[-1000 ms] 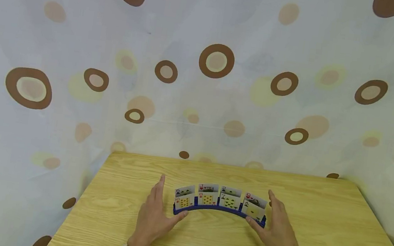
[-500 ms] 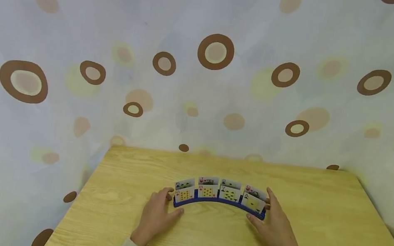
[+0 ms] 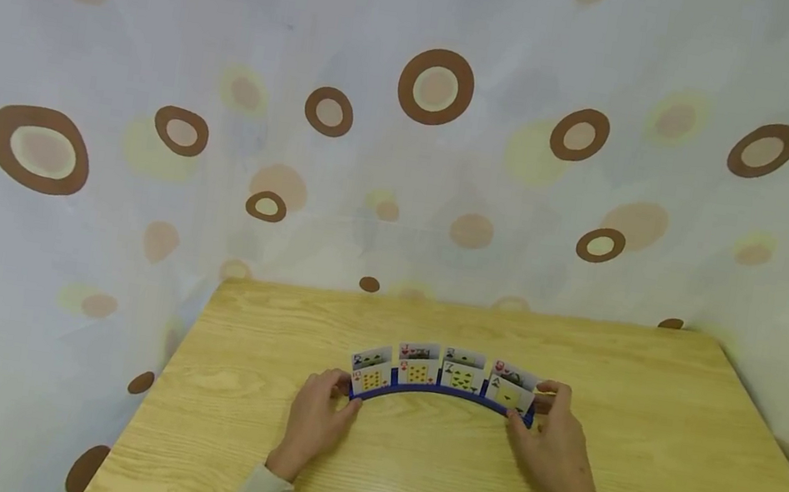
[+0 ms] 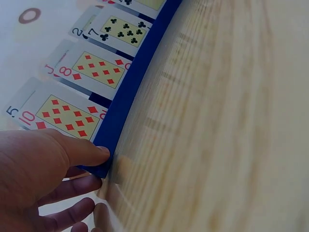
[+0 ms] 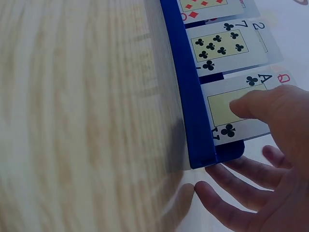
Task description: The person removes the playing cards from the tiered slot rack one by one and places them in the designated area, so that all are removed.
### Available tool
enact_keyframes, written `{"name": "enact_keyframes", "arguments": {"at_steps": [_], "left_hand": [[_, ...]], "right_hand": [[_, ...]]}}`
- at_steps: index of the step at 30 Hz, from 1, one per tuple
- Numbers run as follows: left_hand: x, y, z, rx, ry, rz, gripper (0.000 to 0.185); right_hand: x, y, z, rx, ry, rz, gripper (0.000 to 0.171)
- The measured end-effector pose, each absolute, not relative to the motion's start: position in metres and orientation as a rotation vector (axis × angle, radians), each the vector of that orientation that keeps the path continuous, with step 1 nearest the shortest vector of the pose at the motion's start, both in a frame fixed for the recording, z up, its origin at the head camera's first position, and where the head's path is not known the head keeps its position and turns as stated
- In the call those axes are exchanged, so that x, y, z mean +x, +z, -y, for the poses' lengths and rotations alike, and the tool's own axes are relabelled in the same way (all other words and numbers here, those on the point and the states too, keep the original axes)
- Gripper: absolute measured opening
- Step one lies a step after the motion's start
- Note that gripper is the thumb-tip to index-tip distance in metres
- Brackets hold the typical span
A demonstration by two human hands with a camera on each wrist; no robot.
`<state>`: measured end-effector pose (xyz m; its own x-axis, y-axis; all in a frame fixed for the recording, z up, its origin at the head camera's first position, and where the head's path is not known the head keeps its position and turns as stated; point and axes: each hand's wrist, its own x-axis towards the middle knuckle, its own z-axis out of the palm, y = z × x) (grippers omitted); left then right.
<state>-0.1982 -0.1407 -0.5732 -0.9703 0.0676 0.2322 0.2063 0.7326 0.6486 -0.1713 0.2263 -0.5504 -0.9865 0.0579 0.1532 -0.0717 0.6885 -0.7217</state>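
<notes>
Two hands: left hand (image 3: 319, 416) and right hand (image 3: 548, 446) each grasp one end of the blue card holder (image 3: 439, 398), thumbs on its front edge.
Change: a second ago both hands stood off with straight fingers; now they have closed in, so the holder looks ready to be shifted.
Place: mid counter (image 3: 638, 448).
Lie: long axis left-right, ends curving toward the person; playing cards (image 3: 416, 373) face the person.
</notes>
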Motion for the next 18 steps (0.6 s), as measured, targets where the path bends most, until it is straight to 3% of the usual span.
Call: {"name": "enact_keyframes", "arguments": {"at_steps": [9,18], "left_hand": [[-0.1985,-0.5719,0.1395,-0.233,-1.017,2.735,0.023],[-0.1986,-0.5726,0.1391,-0.236,-1.02,2.743,0.024]], "right_hand": [[-0.1683,-0.5499,-0.2276,-0.004,1.172,2.68,0.026],[-0.1668,-0.5493,-0.2279,0.018,1.181,2.638,0.01]]}}
